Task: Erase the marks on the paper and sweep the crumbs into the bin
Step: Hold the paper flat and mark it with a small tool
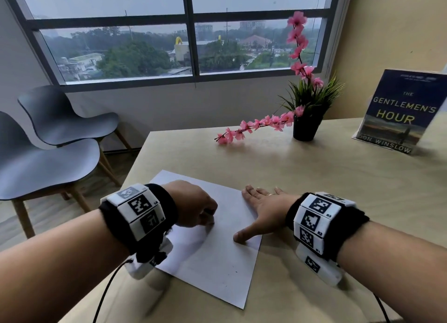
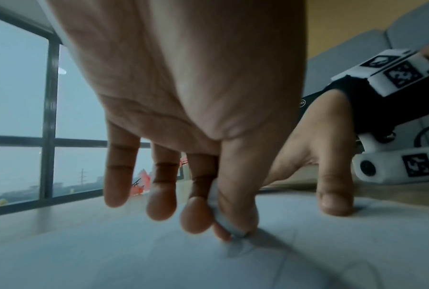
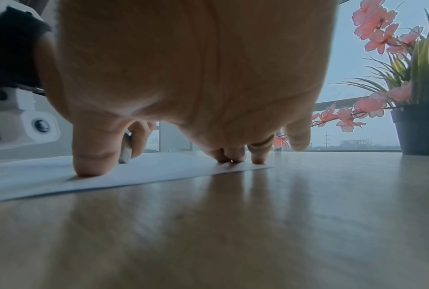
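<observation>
A white sheet of paper (image 1: 212,255) lies on the wooden table (image 1: 314,177) in front of me. My left hand (image 1: 193,204) pinches a small white eraser (image 2: 221,221) between thumb and fingers, its tip pressed on the paper (image 2: 134,260). The eraser (image 3: 125,150) also shows past my right thumb. My right hand (image 1: 263,204) lies flat, fingers spread, pressing the paper's right edge (image 3: 159,174); its thumb (image 2: 334,197) sits on the sheet. A few tiny dark specks (image 1: 235,272) dot the lower paper. No bin is in view.
A black pot of grass and pink flowers (image 1: 306,126) stands at the table's back, one branch (image 1: 251,126) drooping leftwards. A blue book (image 1: 396,114) stands at the far right. Two grey chairs (image 1: 53,138) stand left of the table by the window.
</observation>
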`<state>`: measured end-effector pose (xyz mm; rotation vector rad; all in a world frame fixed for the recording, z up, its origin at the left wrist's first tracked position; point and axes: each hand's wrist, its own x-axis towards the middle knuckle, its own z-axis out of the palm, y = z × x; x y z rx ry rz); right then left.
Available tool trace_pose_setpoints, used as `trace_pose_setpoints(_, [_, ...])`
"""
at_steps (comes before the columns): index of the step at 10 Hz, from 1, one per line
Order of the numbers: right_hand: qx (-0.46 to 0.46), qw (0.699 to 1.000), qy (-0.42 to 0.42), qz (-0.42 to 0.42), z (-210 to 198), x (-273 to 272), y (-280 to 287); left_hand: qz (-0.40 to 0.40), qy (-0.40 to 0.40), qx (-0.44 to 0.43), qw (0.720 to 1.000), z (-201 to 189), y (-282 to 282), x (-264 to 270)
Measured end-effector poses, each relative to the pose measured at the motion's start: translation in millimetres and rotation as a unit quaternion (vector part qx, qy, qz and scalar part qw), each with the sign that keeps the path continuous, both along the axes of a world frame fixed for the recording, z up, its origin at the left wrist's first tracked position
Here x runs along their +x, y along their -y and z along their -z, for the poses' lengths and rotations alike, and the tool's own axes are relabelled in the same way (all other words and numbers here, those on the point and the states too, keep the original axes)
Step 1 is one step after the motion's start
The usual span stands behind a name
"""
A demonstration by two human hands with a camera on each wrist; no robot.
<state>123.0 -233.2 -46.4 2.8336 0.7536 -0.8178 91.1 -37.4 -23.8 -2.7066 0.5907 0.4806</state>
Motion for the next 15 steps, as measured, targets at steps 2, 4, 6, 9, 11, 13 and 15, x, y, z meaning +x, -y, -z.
trace_pose_setpoints(2, [0.003,1.000,0.006,0.004,1,-1,0,-0.037,0.031,0.016,0.999,-4,-6,6])
trace_pose_setpoints(4, [0.004,1.000,0.010,0.002,2,1,0,-0.015,0.012,-0.008,1.000,-5,9,2])
trace_pose_setpoints(6, [0.001,1.000,0.011,-0.001,2,0,0,0.007,-0.006,-0.001,1.000,-5,19,-1])
trace_pose_setpoints(9, [0.003,1.000,0.011,-0.005,3,1,1,0.026,-0.001,-0.007,1.000,-5,28,0])
trace_pose_setpoints(11, [-0.001,1.000,0.008,-0.005,0,0,0,0.004,0.014,-0.006,1.000,-7,23,8])
trace_pose_setpoints(13, [0.012,1.000,0.011,-0.003,1,0,1,-0.004,-0.027,-0.022,0.999,-3,13,2])
trace_pose_setpoints(15, [0.053,0.995,0.073,-0.031,-3,0,0,-0.081,0.010,-0.095,0.992,2,-4,2])
